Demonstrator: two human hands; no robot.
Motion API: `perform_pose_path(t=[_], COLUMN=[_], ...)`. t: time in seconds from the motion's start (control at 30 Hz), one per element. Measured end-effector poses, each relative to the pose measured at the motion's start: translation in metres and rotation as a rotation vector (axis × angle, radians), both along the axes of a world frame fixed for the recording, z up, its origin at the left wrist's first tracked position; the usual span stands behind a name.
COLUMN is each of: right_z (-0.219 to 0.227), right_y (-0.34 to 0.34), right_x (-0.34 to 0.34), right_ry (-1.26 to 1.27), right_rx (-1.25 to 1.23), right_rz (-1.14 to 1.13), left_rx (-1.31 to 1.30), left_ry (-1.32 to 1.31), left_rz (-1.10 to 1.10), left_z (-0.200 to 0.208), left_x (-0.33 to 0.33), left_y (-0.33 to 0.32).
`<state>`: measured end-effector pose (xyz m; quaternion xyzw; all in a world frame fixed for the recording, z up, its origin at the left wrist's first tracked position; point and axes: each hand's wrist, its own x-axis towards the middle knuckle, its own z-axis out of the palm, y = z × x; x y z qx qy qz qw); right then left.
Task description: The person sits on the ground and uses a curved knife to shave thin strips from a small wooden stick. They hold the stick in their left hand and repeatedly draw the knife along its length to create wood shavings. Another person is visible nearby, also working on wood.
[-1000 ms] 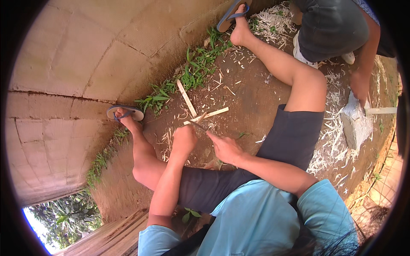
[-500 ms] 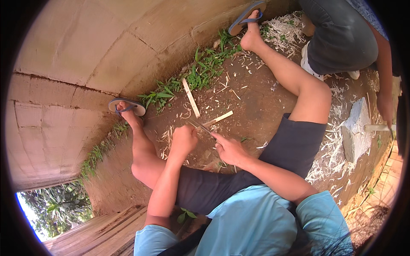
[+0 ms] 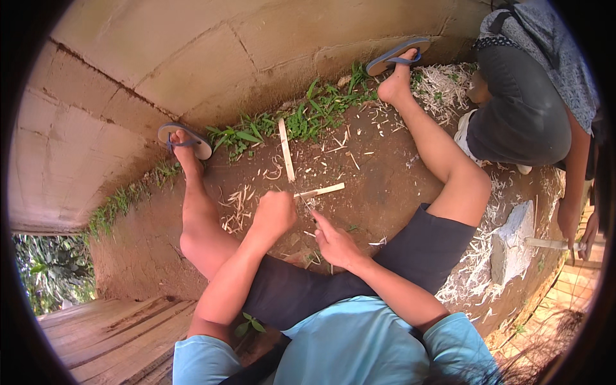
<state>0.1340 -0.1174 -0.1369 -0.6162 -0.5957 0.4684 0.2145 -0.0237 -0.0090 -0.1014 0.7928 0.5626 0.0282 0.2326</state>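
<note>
My left hand (image 3: 277,215) is closed in a fist in front of my lap; whatever it grips is hidden behind the fingers. Just to its right, my right hand (image 3: 336,245) is wrapped round the handle of a knife (image 3: 304,202). The thin blade slants up and left from the fingers, its tip close to the left fist. Beyond the hands, a pale flat wooden strip (image 3: 286,150) lies lengthwise on the dirt. A shorter pale strip (image 3: 327,190) lies crosswise near the blade, partly behind it.
Curled shavings (image 3: 237,208) litter the brown ground (image 3: 378,167). Weeds (image 3: 308,119) line the foot of a block wall (image 3: 192,70). At right, a co-worker's hand (image 3: 568,221) holds a pale strip (image 3: 542,242) beside a grey stone block (image 3: 513,244). Wooden planks (image 3: 122,333) are at lower left.
The view has shifted, bringing more of the co-worker in. My knife blade now points more steeply upward beside my left fist. The co-worker's second hand now shows by their strip.
</note>
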Motion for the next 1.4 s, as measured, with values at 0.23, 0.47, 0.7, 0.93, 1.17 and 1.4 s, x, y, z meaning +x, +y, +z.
perform_pose_path(t=[0.23,0.47,0.7,0.93,1.17,1.4], right_z=[-0.008,-0.013,-0.021,0.014,0.18,0.231], right_y=[0.005,0.01,0.022,0.05,0.137,0.186], right_x=[0.005,0.01,0.015,0.032,0.088,0.107], right_ry=[-0.042,-0.062,-0.269,0.254,0.862,0.407], right_rx=[0.039,-0.153,-0.355,-0.079,0.243,0.679], right_rz=[-0.031,-0.01,-0.008,-0.404,-0.509,-0.429], left_rx=[-0.038,-0.096,-0.125,-0.468,-0.077,0.227], left_ry=[0.03,0.048,0.089,-0.456,-0.847,-0.91], left_rz=[0.002,0.046,0.07,0.276,0.091,-0.052], left_z=[0.007,0.008,0.009,0.037,0.111,0.131], left_x=[0.003,0.003,0.001,-0.002,0.046,0.086], left_y=[0.009,0.001,-0.006,0.02,0.01,-0.006])
